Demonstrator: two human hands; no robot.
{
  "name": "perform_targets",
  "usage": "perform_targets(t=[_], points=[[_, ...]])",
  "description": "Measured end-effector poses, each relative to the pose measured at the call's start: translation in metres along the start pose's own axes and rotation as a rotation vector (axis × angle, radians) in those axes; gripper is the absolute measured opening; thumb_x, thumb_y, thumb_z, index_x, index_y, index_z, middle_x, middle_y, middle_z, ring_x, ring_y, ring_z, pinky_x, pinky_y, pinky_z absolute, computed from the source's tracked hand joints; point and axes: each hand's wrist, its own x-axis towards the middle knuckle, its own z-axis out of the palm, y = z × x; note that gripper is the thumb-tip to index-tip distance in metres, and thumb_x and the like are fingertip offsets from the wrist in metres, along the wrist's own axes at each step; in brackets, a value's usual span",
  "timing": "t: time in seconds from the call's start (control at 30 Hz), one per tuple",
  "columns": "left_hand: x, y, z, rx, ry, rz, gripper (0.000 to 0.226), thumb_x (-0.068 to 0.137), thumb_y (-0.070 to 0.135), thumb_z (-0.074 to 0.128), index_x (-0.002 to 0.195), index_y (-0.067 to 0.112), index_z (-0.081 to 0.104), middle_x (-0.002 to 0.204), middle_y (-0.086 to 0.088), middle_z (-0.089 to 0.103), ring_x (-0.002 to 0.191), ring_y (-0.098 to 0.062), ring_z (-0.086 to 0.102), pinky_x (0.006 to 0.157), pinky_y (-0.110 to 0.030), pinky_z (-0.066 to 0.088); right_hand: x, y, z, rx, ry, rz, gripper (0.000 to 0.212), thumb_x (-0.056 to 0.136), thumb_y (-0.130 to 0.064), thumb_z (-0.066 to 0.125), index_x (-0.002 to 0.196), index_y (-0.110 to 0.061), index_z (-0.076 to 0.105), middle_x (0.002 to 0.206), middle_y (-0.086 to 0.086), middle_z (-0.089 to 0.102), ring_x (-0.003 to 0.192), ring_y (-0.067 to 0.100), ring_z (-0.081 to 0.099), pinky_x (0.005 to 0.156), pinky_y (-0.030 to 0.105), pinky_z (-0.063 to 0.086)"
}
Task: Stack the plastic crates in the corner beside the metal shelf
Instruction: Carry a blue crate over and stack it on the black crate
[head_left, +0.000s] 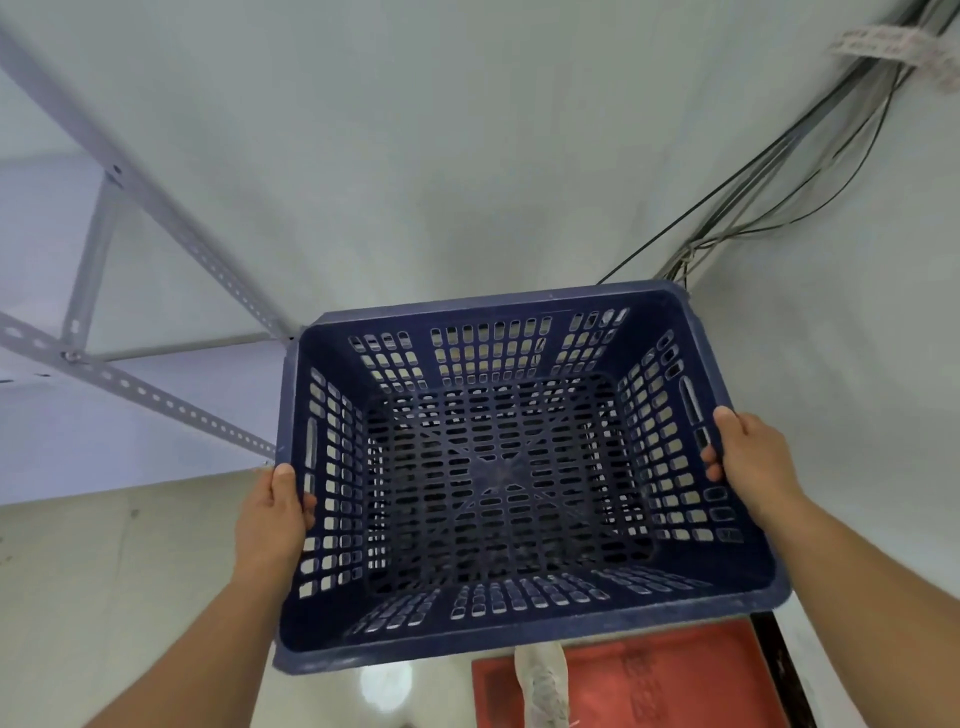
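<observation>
You hold the blue crate (511, 467) up in the wall corner, your left hand (272, 512) and right hand (750, 460) each curled over a side rim. Its left rim sits just beside the metal shelf (156, 400) and its far corner near the cables (753, 208), so either could snag it. I judge the open room lies toward you, above the red tray (675, 680) on the floor.

The blue crate (511, 467) hides whatever lies beneath it, so whether it rests on anything cannot be told. The red tray (649, 680) at lower right is cut by the bottom edge and partly covered by the crate; its embossed lettering is unreadable. The tag (893, 49) on the cables (779, 171), upper right, is blurred.
</observation>
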Motion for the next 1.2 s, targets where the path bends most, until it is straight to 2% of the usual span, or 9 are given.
perform_targets(t=[0.37,0.7,0.77,0.8,0.87,0.93,1.03,1.1,1.2], points=[[0.006,-0.003,-0.009,0.017,0.084,-0.007,0.039,0.103,0.033,0.029,0.094,0.004,0.054,0.075,-0.01,0.055,0.068,-0.025,0.049,0.06,-0.033,0.039,-0.001,-0.007,0.017,0.023,-0.04,-0.016,0.035,0.101,-0.032,0.033,0.098,-0.006,0.056,0.07,0.007,0.058,0.055,0.022,0.051,0.053,0.03,0.038],[0.006,-0.005,-0.006,0.097,0.099,0.023,0.044,0.104,0.032,0.026,0.099,0.0,0.054,0.076,-0.01,0.056,0.065,-0.023,0.05,0.064,-0.036,0.036,0.0,-0.003,0.018,-0.078,-0.041,-0.043,0.04,0.102,-0.035,0.027,0.1,-0.005,0.054,0.075,0.009,0.06,0.063,0.023,0.055,0.057,0.031,0.038],[0.005,-0.002,-0.011,0.107,0.049,0.017,0.045,0.104,0.033,0.025,0.105,0.0,0.055,0.085,-0.015,0.06,0.076,-0.032,0.057,0.07,-0.041,0.044,-0.001,-0.006,0.015,-0.123,-0.064,-0.052,0.043,0.102,-0.036,0.026,0.103,-0.003,0.054,0.085,0.014,0.063,0.071,0.027,0.056,0.064,0.034,0.04],[0.004,-0.001,-0.015,0.12,0.017,0.015,0.045,0.104,0.033,0.025,0.112,0.001,0.055,0.097,-0.019,0.062,0.089,-0.038,0.059,0.08,-0.046,0.047,-0.003,-0.006,0.012,-0.159,-0.074,-0.062,0.044,0.102,-0.036,0.026,0.105,-0.002,0.054,0.093,0.016,0.063,0.076,0.029,0.056,0.069,0.036,0.04],[0.0,0.0,-0.023,0.151,-0.016,0.017,0.046,0.104,0.031,0.028,0.136,0.005,0.047,0.131,-0.023,0.056,0.121,-0.04,0.051,0.101,-0.05,0.038,-0.012,-0.002,0.005,-0.243,-0.083,-0.081,0.043,0.101,-0.038,0.031,0.115,-0.003,0.052,0.103,0.016,0.061,0.085,0.029,0.053,0.073,0.036,0.039],[-0.01,-0.01,-0.031,0.186,-0.025,-0.006,0.054,0.102,0.034,0.032,0.151,0.008,0.028,0.147,-0.022,0.044,0.133,-0.04,0.042,0.109,-0.05,0.031,-0.025,0.014,-0.002,-0.299,-0.072,-0.056,0.045,0.098,-0.042,0.039,0.123,-0.006,0.048,0.109,0.015,0.06,0.089,0.03,0.055,0.074,0.036,0.041],[-0.036,-0.035,-0.036,0.244,-0.079,-0.105,0.054,0.099,0.032,0.042,0.146,0.009,0.03,0.137,-0.022,0.051,0.121,-0.042,0.051,0.1,-0.048,0.041,-0.046,0.036,-0.004,-0.331,-0.125,0.022,0.038,0.096,-0.033,0.048,0.121,-0.006,0.046,0.115,0.021,0.061,0.099,0.038,0.058,0.08,0.042,0.047],[-0.05,-0.043,-0.036,0.257,-0.11,-0.177,0.044,0.097,0.016,0.047,0.139,0.01,0.035,0.127,-0.021,0.056,0.105,-0.039,0.054,0.088,-0.043,0.042,-0.052,0.038,-0.003,-0.328,-0.111,0.037,0.031,0.096,-0.025,0.048,0.118,-0.002,0.047,0.116,0.025,0.06,0.101,0.041,0.057,0.085,0.047,0.048],[-0.053,-0.046,-0.036,0.265,-0.095,-0.223,0.045,0.094,0.004,0.044,0.137,0.01,0.035,0.125,-0.022,0.056,0.094,-0.034,0.049,0.084,-0.043,0.041,-0.055,0.035,-0.001,-0.338,-0.077,0.018,0.031,0.096,-0.022,0.047,0.117,0.0,0.047,0.116,0.027,0.059,0.102,0.042,0.057,0.086,0.049,0.048]])
